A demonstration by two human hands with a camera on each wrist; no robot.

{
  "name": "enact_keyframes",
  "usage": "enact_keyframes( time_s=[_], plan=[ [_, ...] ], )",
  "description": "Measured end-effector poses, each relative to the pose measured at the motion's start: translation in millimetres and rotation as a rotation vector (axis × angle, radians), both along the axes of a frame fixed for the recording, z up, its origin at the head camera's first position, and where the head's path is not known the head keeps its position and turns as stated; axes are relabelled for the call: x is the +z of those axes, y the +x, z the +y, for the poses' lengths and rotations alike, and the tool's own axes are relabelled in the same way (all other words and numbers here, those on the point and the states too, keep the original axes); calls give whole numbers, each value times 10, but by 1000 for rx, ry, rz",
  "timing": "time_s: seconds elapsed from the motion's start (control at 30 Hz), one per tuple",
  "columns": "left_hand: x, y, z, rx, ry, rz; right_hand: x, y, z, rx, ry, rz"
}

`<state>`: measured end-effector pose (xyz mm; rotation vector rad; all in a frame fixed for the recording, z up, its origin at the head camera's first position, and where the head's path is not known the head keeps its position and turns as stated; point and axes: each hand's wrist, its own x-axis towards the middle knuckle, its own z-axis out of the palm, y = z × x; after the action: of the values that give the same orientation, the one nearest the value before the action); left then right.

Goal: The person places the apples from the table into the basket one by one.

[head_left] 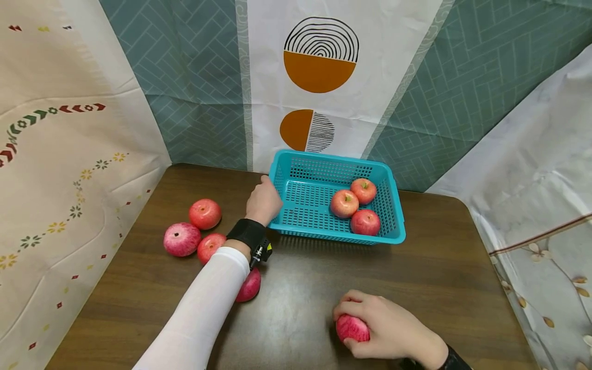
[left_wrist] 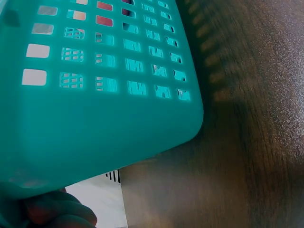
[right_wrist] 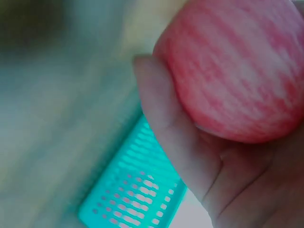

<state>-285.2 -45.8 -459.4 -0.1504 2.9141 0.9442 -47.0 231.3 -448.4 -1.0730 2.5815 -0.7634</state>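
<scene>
My right hand (head_left: 381, 324) holds a streaked pink-red apple (head_left: 352, 328) low over the front right of the table. In the right wrist view the thumb lies along one side of that apple (right_wrist: 237, 71). At the back, my left hand (head_left: 264, 201) grips the left edge of a turquoise plastic basket (head_left: 300, 226). Its fingers (left_wrist: 61, 209) show beneath the basket's rim in the left wrist view; the thumb is hidden there. Three apples sit together in the basket's right half: one front apple (head_left: 365, 222), one left (head_left: 344, 203), one behind (head_left: 363, 190).
Left of the basket, several red fruits lie on the brown wooden table (head_left: 296, 288), among them a bright red one (head_left: 205, 214) and a pink one (head_left: 182, 239). Another fruit (head_left: 248, 285) is partly covered by my left forearm. Patterned cloth (head_left: 199, 103) hangs behind the table.
</scene>
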Motion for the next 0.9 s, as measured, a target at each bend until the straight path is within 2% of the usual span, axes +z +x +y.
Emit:
enact_keyframes(
  time_s=[0.2, 0.37, 0.5, 0.7, 0.9],
  plan=[
    [1, 3, -3, -5, 1, 0, 302, -201, -40, 26, 52, -9],
    [-1, 8, -7, 4, -1, 2, 588, -383, -112, 82, 67, 65],
    [3, 13, -9, 5, 8, 5, 748, -552, -143, 91, 47, 125],
    [6, 12, -13, 7, 7, 12, 878, -812, -136, 53, 32, 193],
    [9, 10, -4, 6, 13, 7, 896, -977, -135, 35, 43, 231]
  ],
)
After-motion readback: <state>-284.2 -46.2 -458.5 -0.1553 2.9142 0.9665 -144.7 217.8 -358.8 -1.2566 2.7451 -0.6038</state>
